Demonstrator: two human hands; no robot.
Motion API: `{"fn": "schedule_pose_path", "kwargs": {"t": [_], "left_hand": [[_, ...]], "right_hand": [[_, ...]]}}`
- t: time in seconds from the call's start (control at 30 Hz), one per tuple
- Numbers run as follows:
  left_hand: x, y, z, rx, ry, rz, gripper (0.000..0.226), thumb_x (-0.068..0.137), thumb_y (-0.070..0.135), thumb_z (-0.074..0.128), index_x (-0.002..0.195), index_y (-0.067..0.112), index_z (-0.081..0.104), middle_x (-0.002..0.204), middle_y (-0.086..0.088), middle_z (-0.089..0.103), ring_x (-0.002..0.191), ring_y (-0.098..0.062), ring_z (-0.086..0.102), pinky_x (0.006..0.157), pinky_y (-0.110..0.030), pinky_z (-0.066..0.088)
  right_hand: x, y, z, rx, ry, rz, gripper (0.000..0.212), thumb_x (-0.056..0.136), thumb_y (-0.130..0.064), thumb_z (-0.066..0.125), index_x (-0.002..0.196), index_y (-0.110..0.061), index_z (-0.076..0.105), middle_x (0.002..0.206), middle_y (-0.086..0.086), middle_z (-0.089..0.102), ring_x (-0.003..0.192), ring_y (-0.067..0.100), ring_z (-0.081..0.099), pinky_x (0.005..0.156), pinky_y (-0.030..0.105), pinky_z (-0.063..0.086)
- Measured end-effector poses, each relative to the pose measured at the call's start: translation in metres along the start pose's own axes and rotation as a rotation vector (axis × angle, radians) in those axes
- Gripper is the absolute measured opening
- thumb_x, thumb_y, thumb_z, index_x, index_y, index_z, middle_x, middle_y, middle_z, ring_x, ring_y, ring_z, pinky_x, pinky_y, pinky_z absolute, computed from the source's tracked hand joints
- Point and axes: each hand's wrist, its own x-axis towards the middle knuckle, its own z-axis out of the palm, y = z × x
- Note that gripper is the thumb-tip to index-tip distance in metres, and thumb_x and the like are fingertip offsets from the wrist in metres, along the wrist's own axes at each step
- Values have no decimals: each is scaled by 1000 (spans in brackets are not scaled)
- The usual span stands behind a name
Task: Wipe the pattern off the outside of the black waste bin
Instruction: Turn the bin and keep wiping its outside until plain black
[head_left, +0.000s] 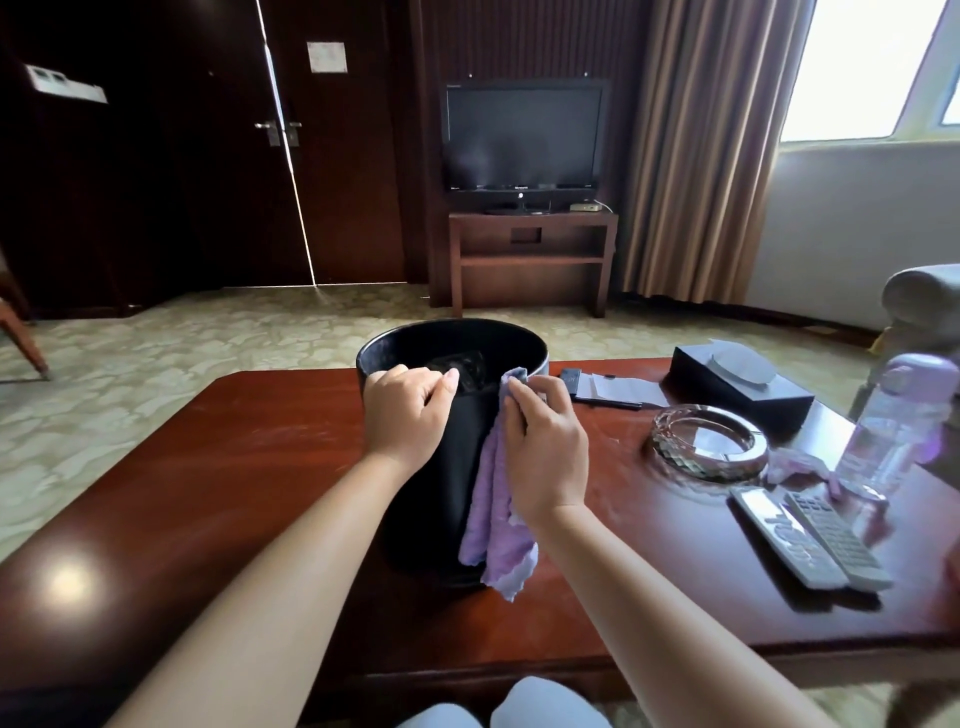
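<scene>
In the head view, a black waste bin (457, 467) stands upright at the centre of the frame on a reddish wooden surface (208, 467), its round rim open toward the camera. The left hand (408, 410) is curled over the near left part of the rim, fingers closed on the edge. The right hand (543, 441) is closed on a purple cloth (496, 525), pressing its top against the bin's outer wall just under the rim; the rest of the cloth hangs down the wall to the base. No pattern can be made out on the visible dark wall. At the right of the frame lie a glass ashtray (709, 441), 2 remote controls (813, 540) side by side, a clear bottle (893, 426) and a dark tissue box (737, 379). A television (522, 137) sits in the upper centre.
</scene>
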Motion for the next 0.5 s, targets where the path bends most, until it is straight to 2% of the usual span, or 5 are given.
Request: {"fn": "schedule_pose_path", "kwargs": {"t": [0.13,0.23,0.3,0.4,0.5], "left_hand": [[-1,0,3,34,15,19,45,89,36,37,51,28,13,42,13,18,50,-17,31,63,-28,19],[-1,-1,3,52,16,24,45,89,35,37,51,28,14,43,13,18,50,-16,32,64,-29,21],[-1,-1,4,50,12,27,45,88,35,37,51,28,13,43,13,19,51,-17,32,64,-29,22],[-2,-1,3,51,12,34,45,88,35,36,51,28,12,43,13,19,51,-17,32,65,-29,23],[-2,-1,4,58,16,35,44,88,35,36,51,29,12,43,13,19,52,-17,34,65,-29,24]], "right_hand": [[1,7,-1,26,-75,101,20,94,-15,54,106,-9,70,102,-7,59,82,4,53,70,11,35],[-17,9,6,43,-85,58,26,87,0,56,111,-5,66,113,7,61,101,12,45,81,0,27],[-35,15,12,61,-93,41,28,84,5,57,109,-4,66,112,10,62,103,13,46,86,-4,26],[-53,19,14,111,-85,101,22,86,-2,59,104,-9,70,103,-6,63,95,-2,51,82,1,33],[-51,18,13,121,-14,82,19,82,-7,61,96,-8,73,98,-9,64,87,-4,53,80,14,45]]}}
